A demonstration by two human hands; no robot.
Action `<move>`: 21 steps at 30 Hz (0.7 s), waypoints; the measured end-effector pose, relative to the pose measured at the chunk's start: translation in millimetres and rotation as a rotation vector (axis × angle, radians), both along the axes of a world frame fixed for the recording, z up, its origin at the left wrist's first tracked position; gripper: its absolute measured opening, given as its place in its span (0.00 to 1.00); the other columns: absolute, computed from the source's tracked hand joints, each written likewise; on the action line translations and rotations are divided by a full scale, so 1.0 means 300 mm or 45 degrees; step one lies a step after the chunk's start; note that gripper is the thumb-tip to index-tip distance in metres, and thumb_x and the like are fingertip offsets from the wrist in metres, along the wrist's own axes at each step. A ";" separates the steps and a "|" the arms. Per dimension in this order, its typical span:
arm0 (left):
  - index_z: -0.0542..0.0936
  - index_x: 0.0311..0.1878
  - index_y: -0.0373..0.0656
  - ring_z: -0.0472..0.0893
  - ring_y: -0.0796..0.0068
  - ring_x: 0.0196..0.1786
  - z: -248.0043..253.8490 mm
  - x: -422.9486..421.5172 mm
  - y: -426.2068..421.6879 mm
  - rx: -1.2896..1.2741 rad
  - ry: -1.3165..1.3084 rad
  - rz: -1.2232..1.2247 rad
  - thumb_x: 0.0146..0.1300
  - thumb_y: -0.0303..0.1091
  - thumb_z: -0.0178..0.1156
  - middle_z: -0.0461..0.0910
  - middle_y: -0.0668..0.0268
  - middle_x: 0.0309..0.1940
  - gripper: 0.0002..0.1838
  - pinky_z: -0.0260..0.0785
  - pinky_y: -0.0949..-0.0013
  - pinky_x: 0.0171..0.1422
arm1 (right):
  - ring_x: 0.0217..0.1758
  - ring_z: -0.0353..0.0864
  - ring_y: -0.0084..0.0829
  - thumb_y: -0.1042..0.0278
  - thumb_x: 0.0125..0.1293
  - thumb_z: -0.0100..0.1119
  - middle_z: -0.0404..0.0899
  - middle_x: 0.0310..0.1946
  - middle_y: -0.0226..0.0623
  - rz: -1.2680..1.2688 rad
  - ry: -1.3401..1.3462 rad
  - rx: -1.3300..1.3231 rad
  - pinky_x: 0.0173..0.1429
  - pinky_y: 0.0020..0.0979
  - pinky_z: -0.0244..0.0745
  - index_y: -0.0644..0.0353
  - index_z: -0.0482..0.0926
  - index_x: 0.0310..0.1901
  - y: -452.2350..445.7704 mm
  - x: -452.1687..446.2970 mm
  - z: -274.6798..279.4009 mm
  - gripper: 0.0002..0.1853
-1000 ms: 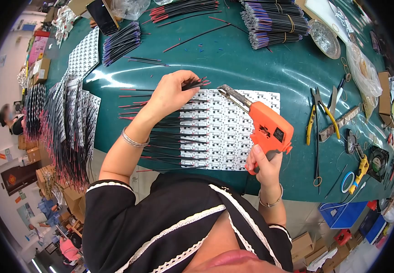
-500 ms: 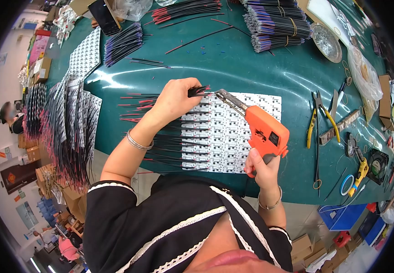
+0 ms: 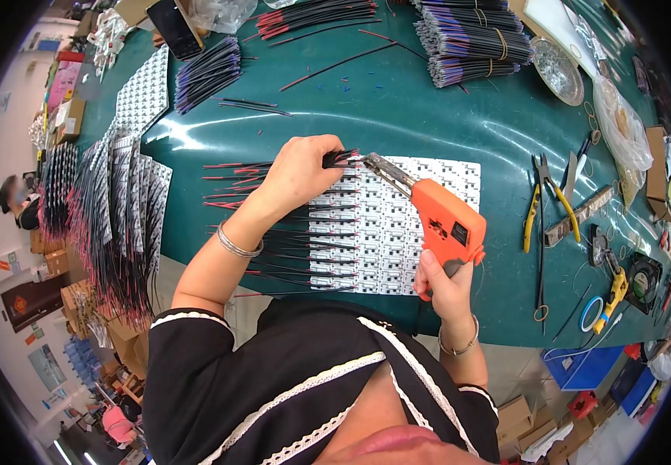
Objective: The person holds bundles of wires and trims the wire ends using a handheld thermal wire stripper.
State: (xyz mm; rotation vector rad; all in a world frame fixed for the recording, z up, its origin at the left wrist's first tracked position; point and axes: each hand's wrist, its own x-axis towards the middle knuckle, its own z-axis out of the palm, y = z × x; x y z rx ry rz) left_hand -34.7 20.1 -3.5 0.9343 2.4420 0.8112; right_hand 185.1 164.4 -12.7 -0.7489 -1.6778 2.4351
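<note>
My left hand is closed around a small bunch of black wires with red ends, at the top left corner of a white circuit board panel. Several black wires with red tips lie in rows along the panel's left side, their inner ends on it. My right hand grips the handle of an orange soldering gun. The gun's metal tip is close to the ends of the held wires; whether they touch cannot be made out.
Wired panels hang at the left table edge. Wire bundles, a phone and a metal dish lie at the back. Pliers, a knife, a yellow-handled tool and a fan are at right. A person is far left.
The orange gun has moved left, bringing its tip to the wire ends at the panel's corner. My left hand has shifted slightly, with the wires still in it.
</note>
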 end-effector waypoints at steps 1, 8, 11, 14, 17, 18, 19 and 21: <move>0.77 0.32 0.34 0.75 0.60 0.24 0.000 0.000 0.000 0.004 0.011 -0.010 0.48 0.28 0.61 0.77 0.54 0.22 0.09 0.66 0.67 0.32 | 0.11 0.64 0.19 0.70 0.64 0.52 0.67 0.13 0.30 0.000 0.008 -0.004 0.14 0.20 0.61 0.69 0.67 0.41 0.000 -0.001 -0.001 0.10; 0.78 0.32 0.34 0.75 0.59 0.24 0.004 -0.004 0.003 -0.010 0.013 -0.032 0.47 0.28 0.61 0.77 0.54 0.22 0.09 0.66 0.67 0.32 | 0.11 0.64 0.19 0.69 0.64 0.53 0.66 0.12 0.30 -0.029 -0.004 -0.046 0.15 0.20 0.62 0.69 0.68 0.41 -0.002 0.004 0.000 0.11; 0.78 0.33 0.34 0.75 0.62 0.24 0.010 -0.005 0.005 -0.030 -0.026 -0.016 0.47 0.28 0.60 0.77 0.54 0.22 0.09 0.66 0.68 0.32 | 0.11 0.65 0.19 0.68 0.64 0.53 0.66 0.12 0.30 -0.058 0.001 -0.085 0.16 0.21 0.63 0.70 0.68 0.43 0.000 0.011 0.000 0.13; 0.78 0.34 0.33 0.74 0.66 0.24 -0.003 -0.018 0.003 -0.013 -0.066 -0.029 0.47 0.28 0.60 0.77 0.55 0.22 0.10 0.66 0.69 0.32 | 0.11 0.65 0.19 0.68 0.64 0.53 0.66 0.12 0.30 -0.067 0.010 -0.089 0.16 0.21 0.62 0.70 0.68 0.43 0.002 0.011 0.010 0.14; 0.78 0.34 0.33 0.74 0.68 0.24 -0.004 -0.029 0.007 -0.029 -0.090 -0.065 0.48 0.28 0.60 0.77 0.55 0.22 0.11 0.67 0.69 0.33 | 0.11 0.65 0.19 0.67 0.64 0.54 0.66 0.12 0.30 -0.043 -0.006 -0.073 0.15 0.20 0.61 0.70 0.68 0.43 0.004 0.013 0.011 0.14; 0.78 0.35 0.33 0.74 0.69 0.24 0.001 -0.034 0.008 -0.046 -0.092 -0.075 0.48 0.28 0.60 0.77 0.55 0.22 0.11 0.67 0.69 0.33 | 0.11 0.65 0.19 0.67 0.64 0.54 0.66 0.12 0.30 -0.026 -0.012 -0.068 0.15 0.20 0.61 0.70 0.68 0.43 0.004 0.013 0.008 0.14; 0.78 0.34 0.33 0.74 0.70 0.24 0.003 -0.040 0.007 -0.046 -0.083 -0.109 0.47 0.28 0.60 0.77 0.56 0.22 0.11 0.67 0.70 0.33 | 0.11 0.65 0.19 0.67 0.64 0.54 0.66 0.12 0.30 -0.022 -0.004 -0.070 0.15 0.20 0.61 0.70 0.68 0.43 0.003 0.013 0.005 0.14; 0.78 0.34 0.33 0.73 0.72 0.24 0.025 -0.049 0.018 -0.101 -0.100 -0.144 0.48 0.28 0.60 0.77 0.57 0.22 0.10 0.66 0.70 0.33 | 0.11 0.65 0.19 0.67 0.64 0.54 0.66 0.12 0.29 -0.013 0.012 -0.074 0.14 0.20 0.60 0.70 0.68 0.43 0.001 0.013 -0.003 0.14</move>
